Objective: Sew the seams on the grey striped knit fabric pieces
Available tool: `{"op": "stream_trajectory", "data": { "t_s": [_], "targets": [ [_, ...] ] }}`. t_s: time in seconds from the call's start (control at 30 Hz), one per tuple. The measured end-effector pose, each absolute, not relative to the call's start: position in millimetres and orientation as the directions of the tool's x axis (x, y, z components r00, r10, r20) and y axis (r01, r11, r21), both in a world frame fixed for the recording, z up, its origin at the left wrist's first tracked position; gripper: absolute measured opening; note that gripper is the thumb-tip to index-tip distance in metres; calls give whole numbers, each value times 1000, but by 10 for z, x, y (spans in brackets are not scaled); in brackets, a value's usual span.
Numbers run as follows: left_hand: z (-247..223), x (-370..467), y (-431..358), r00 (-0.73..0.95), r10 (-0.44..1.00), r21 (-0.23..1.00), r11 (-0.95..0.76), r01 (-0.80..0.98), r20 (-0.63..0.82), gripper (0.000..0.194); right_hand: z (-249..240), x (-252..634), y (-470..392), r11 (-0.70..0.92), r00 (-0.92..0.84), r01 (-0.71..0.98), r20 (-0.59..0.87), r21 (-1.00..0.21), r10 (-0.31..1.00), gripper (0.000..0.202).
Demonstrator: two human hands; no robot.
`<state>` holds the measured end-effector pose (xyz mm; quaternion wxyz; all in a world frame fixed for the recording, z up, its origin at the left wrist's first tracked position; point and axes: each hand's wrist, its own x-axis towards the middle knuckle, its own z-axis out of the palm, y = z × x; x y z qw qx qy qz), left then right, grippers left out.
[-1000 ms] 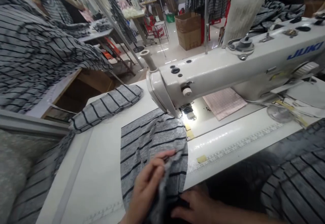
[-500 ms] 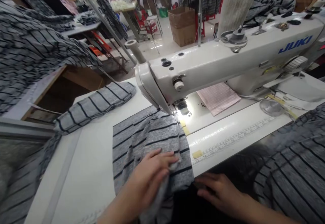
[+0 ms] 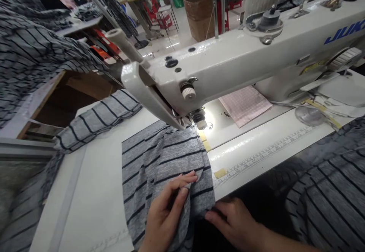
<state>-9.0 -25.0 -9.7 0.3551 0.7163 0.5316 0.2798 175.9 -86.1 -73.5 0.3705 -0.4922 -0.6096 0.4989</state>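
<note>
Grey fabric with dark stripes (image 3: 139,172) lies on the white machine table, its far end under the presser foot of the sewing machine (image 3: 228,69). My left hand (image 3: 171,202) pinches a folded-over layer of this fabric between thumb and fingers, its fingertips close to the right edge. At the table's front edge, my right hand (image 3: 234,219) holds the lower right corner of the fabric between thumb and fingers. The lamp lights the needle area, but the needle itself is hard to make out.
A rolled striped piece (image 3: 97,120) rests on the table's far left. Pink checked cloth (image 3: 245,103) lies beneath the machine arm, near a round clear disc (image 3: 308,115). A printed ruler (image 3: 265,157) runs along the front edge. More striped fabric (image 3: 330,195) hangs at right.
My view has moved nearer the machine. The left hand has lifted and folded the fabric layer between its fingers. My right hand has moved left and closed on the fabric corner.
</note>
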Motion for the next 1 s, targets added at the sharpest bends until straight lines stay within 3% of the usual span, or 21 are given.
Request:
{"op": "stream_trajectory", "data": {
  "t_s": [0.1, 0.2, 0.27, 0.33, 0.4, 0.43, 0.5, 0.6, 0.67, 0.73, 0.83, 0.9, 1.0],
  "targets": [
    [-73, -83, -243, 190, 981, 856, -63, 513, -42, 23, -736, 1735, -857, 235, -219, 318, 170, -918, 961, 34],
    [-59, -58, -244, 99, 988, 881, 58, 470, -118, 25, -690, 1740, -874, 404, -217, 283, 352, -870, 911, 37],
    [-60, -46, -246, 70, 986, 887, 104, 449, -150, 27, -609, 1786, -859, 325, -201, 125, 297, -937, 933, 40],
    [-65, -47, -244, 58, 986, 886, 114, 449, -156, 29, -522, 1856, -823, 118, -216, -82, 134, -990, 967, 42],
    [-56, -61, -231, 64, 988, 876, 93, 472, -139, 29, -458, 1940, -784, -33, -225, -157, 3, -987, 974, 33],
    [-41, -71, -220, 77, 989, 868, 75, 490, -128, 28, -440, 1982, -769, -30, -214, -109, -6, -994, 977, 24],
    [21, -83, -189, 119, 988, 842, 19, 539, -99, 24, -424, 2059, -756, 132, -198, 124, 105, -983, 974, 14],
    [151, -36, -134, 247, 966, 753, -216, 622, 73, 16, -420, 2126, -765, 418, -292, 508, 306, -753, 906, 35],
    [201, 48, -110, 437, 870, 606, -478, 636, 229, 17, -408, 2142, -770, 492, -359, 631, 337, -599, 870, 35],
    [184, 146, -109, 627, 718, 419, -691, 589, 302, 19, -386, 2158, -762, 520, -408, 673, 322, -526, 854, 32],
    [69, 229, -151, 745, 597, 213, -802, 558, 298, 23, -348, 2203, -730, 539, -454, 684, 291, -492, 842, 32],
    [3, 222, -191, 757, 588, 167, -808, 564, 287, 26, -329, 2234, -707, 551, -478, 681, 277, -482, 833, 36],
    [-10, 182, -235, 732, 612, 208, -791, 576, 300, 32, -309, 2251, -681, 555, -498, 680, 254, -479, 829, 38]
  ]
}}
